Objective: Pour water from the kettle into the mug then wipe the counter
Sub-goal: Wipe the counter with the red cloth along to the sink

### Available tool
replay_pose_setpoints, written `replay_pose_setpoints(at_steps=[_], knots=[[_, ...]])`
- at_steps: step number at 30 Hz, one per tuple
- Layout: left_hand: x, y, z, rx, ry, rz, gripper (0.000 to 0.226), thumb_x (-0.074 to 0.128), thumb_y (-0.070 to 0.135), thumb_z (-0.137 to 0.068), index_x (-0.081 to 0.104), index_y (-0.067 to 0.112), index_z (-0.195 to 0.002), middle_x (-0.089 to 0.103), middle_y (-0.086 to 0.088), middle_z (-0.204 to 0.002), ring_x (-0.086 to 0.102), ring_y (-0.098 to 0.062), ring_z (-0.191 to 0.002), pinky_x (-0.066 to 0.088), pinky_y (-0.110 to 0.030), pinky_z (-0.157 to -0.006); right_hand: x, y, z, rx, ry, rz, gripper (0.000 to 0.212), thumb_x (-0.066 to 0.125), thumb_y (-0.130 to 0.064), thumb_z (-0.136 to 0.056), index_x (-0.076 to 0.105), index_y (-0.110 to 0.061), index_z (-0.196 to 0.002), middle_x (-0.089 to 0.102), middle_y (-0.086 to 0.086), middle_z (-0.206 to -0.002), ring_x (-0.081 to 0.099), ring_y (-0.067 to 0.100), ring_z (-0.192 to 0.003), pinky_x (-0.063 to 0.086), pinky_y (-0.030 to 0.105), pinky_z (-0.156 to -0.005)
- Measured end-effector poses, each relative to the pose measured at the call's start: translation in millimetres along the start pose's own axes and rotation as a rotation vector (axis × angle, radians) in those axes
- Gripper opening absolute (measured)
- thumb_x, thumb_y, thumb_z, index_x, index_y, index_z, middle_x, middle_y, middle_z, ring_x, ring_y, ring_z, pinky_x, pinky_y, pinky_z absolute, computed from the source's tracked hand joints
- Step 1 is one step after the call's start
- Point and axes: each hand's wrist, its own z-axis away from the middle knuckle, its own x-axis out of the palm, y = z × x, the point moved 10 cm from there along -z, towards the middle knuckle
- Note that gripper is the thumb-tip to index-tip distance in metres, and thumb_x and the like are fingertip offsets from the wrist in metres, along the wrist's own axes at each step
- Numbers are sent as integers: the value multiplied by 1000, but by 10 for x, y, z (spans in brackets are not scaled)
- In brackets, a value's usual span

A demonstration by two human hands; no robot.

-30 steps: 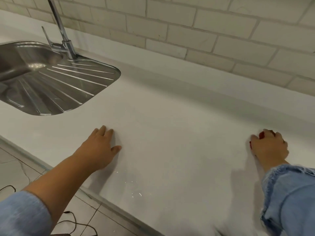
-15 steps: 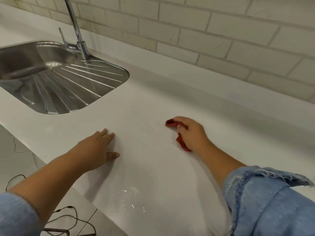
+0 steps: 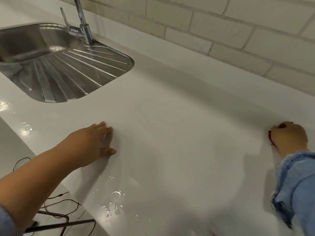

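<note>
My right hand (image 3: 289,138) presses a small red cloth (image 3: 270,136) flat on the white counter (image 3: 179,108) at the far right; only slivers of the cloth show past my fingers. My left hand (image 3: 92,142) lies flat on the counter near the front edge, fingers spread, holding nothing. Water droplets (image 3: 114,201) glisten on the counter close to the front edge, below my left hand. Neither kettle nor mug is in view.
A steel sink with a ribbed drainer (image 3: 68,74) and a chrome tap (image 3: 81,23) sits at the back left. A tiled wall (image 3: 221,31) runs along the back. Thin black cables (image 3: 56,201) and a metal frame lie on the floor below the counter edge.
My right hand swept the red cloth from the right to mid-counter, then back out to the far right. My left hand stayed flat in place.
</note>
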Motion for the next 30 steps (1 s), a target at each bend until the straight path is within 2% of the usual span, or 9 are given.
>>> replay_pose_setpoints(at_steps=[2, 8, 11, 14, 16, 18, 21, 25, 30], knots=[[-8, -1, 9, -5, -1, 11, 81, 64, 56, -74, 29, 32, -143, 15, 11, -156, 21, -15, -143, 26, -33, -112, 224, -601, 7, -202, -15, 32, 18, 51, -10, -78, 56, 3, -66, 60, 24, -76, 58, 38, -73, 48, 38, -68], [-3, -1, 26, -11, -5, 19, 81, 64, 54, -76, 27, 30, -144, 14, 11, -157, 20, -15, -143, 25, -31, -112, 1123, -2379, 886, -708, -277, -135, 36, 53, -25, -91, 60, -19, -126, 45, 0, -145, 46, 23, -127, 38, 33, -106], [0, -7, 34, -9, -1, 36, 81, 64, 52, -76, 26, 30, -144, 12, 10, -157, 17, -14, -144, 23, -31, -113, 1357, -2968, 1744, -945, -451, -262, 35, 55, -18, -91, 61, -22, -126, 40, -8, -147, 43, 11, -128, 41, 18, -101], [9, -15, 43, -3, -7, 49, 82, 64, 53, -77, 25, 30, -145, 11, 9, -157, 15, -15, -144, 21, -31, -113, 1427, -3233, 2349, -1073, -600, -267, 37, 53, -7, -91, 62, -19, -124, 43, -7, -146, 41, 10, -129, 25, 2, -97], [14, -24, 45, 3, -7, 53, 82, 63, 53, -77, 24, 30, -145, 10, 9, -158, 15, -15, -144, 21, -31, -113, 1427, -3207, 2469, -968, -766, -347, 36, 52, -5, -92, 63, -20, -123, 48, -7, -141, 51, 8, -118, 33, 0, -87], [25, -36, 38, 11, -5, 49, 82, 62, 55, -77, 24, 31, -145, 10, 10, -158, 14, -14, -144, 22, -31, -113, 1279, -3054, 2419, -742, -871, -541, 33, 51, -7, -93, 66, -23, -118, 60, -2, -127, 62, 10, -86, 47, 9, -69], [43, -54, 23, 17, 1, 39, 82, 62, 57, -76, 24, 31, -145, 10, 9, -158, 15, -15, -144, 24, -33, -113, 840, -2583, 2136, -397, -830, -826, 31, 54, -8, -92, 72, -29, -103, 69, 5, -94, 57, 14, -51, 52, 27, -54], [66, -37, -9, 31, -11, 4, 82, 59, 59, -77, 24, 29, -144, 11, 6, -158, 17, -17, -144, 25, -35, -112, 150, -1603, 1747, -210, -599, -777, 31, 58, -14, -90, 75, -40, -90, 69, -10, -93, 68, 14, -55, 58, 36, -54], [76, -50, -30, 35, -2, -2, 81, 57, 60, -78, 24, 28, -145, 12, 5, -158, 24, -19, -141, 28, -36, -110, -207, -201, 1755, 17, -377, -592, 29, 58, -16, -91, 72, -41, -94, 70, -3, -98, 70, 21, -58, 56, 34, -51]])
